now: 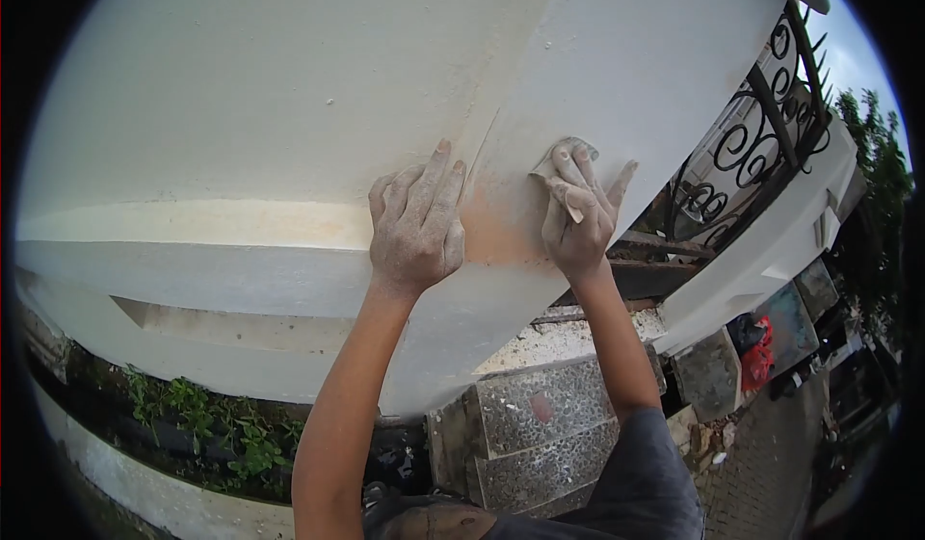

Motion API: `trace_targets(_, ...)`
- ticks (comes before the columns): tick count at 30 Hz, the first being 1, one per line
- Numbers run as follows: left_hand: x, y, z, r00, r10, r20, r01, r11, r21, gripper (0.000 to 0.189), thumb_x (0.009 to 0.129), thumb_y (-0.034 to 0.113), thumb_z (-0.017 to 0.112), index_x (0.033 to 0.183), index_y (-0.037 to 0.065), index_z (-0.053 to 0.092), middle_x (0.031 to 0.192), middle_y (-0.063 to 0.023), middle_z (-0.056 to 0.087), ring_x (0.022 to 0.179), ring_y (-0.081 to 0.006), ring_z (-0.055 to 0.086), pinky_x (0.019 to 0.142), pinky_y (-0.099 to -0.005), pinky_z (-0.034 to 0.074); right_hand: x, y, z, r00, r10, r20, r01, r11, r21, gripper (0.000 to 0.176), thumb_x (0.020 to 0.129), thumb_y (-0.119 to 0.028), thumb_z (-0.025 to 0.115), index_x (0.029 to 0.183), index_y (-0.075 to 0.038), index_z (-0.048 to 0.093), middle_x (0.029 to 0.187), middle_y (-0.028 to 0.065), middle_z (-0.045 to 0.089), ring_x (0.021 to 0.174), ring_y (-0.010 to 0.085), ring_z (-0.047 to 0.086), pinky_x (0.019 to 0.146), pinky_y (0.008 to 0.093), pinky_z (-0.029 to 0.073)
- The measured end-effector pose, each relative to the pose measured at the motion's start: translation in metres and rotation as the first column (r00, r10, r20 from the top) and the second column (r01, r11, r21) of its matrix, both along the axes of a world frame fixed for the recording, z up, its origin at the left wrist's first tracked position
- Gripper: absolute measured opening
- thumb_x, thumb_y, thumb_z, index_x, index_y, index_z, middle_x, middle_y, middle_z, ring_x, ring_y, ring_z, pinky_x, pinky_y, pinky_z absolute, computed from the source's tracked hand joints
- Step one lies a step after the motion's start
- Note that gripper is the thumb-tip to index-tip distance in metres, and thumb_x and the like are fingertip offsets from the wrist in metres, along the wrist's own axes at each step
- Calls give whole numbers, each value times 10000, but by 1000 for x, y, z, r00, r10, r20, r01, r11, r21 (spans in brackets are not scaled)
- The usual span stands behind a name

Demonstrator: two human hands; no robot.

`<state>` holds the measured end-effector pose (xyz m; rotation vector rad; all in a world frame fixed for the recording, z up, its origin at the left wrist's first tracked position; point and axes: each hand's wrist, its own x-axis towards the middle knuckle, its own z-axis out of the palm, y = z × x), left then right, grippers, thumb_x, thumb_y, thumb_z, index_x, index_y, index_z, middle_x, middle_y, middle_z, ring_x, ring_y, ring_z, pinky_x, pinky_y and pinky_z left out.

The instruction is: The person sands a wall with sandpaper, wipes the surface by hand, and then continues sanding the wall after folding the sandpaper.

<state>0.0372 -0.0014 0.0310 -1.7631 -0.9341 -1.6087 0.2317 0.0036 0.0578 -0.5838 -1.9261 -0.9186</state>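
White wall (289, 106) — tan patch (496, 230) between left hand (416, 220), right hand (581, 214)

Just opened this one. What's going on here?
A person has both dusty hands up at a pale wall. The right hand holds a thin, bent sheet at the wall's face; what the sheet is made of can't be told. The left hand is on the wall with its fingers spread and holds nothing visible. Between the hands is an orange-brown patch on the wall. Black ironwork stands beyond the right hand.
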Motion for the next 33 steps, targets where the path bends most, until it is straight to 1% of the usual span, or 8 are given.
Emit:
trace_targets(4, 1, 1, -1, 1000, 19, 12, -19, 1000, -5, 481, 676, 66, 483, 1142, -20, 571, 1277, -171, 515, 981, -279, 534, 893, -398, 356, 0, -1, -1, 993, 9, -117, -7, 1000, 13, 120, 823, 6, 565, 855, -94, 507, 1068, 168, 639, 1143, 345, 524, 1050, 599, 116)
trace_targets(7, 1, 2, -2, 1000, -9, 17, 8, 1000, 9, 471, 684, 69, 484, 1137, -20, 576, 1274, -169, 518, 983, -280, 535, 895, -397, 354, 19, -6, -66, 999, -30, 44, 35, 992, -119, 139, 801, -73, 632, 861, -156, 538, 1052, 59, 662, 1109, 244, 565, 1070, 590, 70)
trace_targets(13, 3, 2, -2, 1000, 26, 12, -26, 999, 20, 469, 686, 70, 489, 1138, -22, 575, 1270, -169, 522, 994, -271, 536, 893, -389, 356, 21, 11, 19, 996, -32, -87, 42, 992, 120, 141, 805, -5, 588, 867, -109, 516, 1063, 111, 652, 1109, 307, 558, 1062, 588, 94)
trace_targets(17, 3, 4, -4, 999, 20, 27, -20, 1000, 10, 458, 677, 93, 512, 1121, 11, 589, 1279, -129, 523, 969, -244, 540, 895, -396, 344, 18, -11, -76, 999, -33, -15, 29, 984, -175, 103, 812, -69, 605, 843, -148, 546, 1077, 45, 654, 1137, 226, 546, 1071, 590, 87)
trace_targets(22, 3, 0, -1, 1000, 8, 8, -7, 1000, -1, 457, 687, 63, 498, 1128, -29, 576, 1267, -168, 524, 977, -263, 541, 881, -383, 357, 20, 0, 10, 997, 15, -75, -10, 998, 55, 126, 801, -82, 628, 858, -128, 525, 1074, 66, 655, 1097, 254, 575, 1076, 572, 54)
trace_targets(26, 4, 2, -4, 1000, 20, 8, -20, 1000, 1, 460, 684, 68, 493, 1126, -31, 575, 1268, -168, 524, 967, -259, 541, 884, -383, 357, 4, 0, -16, 986, 37, -162, -37, 999, 1, 117, 796, -48, 603, 843, -116, 519, 1108, 99, 637, 1141, 278, 540, 1060, 598, 89)
trace_targets(29, 2, 3, -2, 1000, 12, 8, -12, 1000, 22, 451, 681, 68, 495, 1112, -33, 581, 1267, -173, 523, 957, -263, 540, 884, -383, 355, 19, -12, -85, 998, 5, 69, 7, 983, -186, 103, 812, -67, 596, 829, -144, 530, 1105, 47, 643, 1135, 225, 549, 1070, 593, 77)
trace_targets(33, 1, 3, -1, 1000, 15, 0, -15, 1000, 11, 444, 683, 57, 499, 1110, -26, 585, 1266, -177, 523, 955, -270, 538, 886, -385, 353, 7, -1, 16, 989, 1, -148, 8, 998, 60, 133, 822, -29, 592, 851, -121, 500, 1066, 85, 656, 1119, 266, 559, 1077, 556, 79)
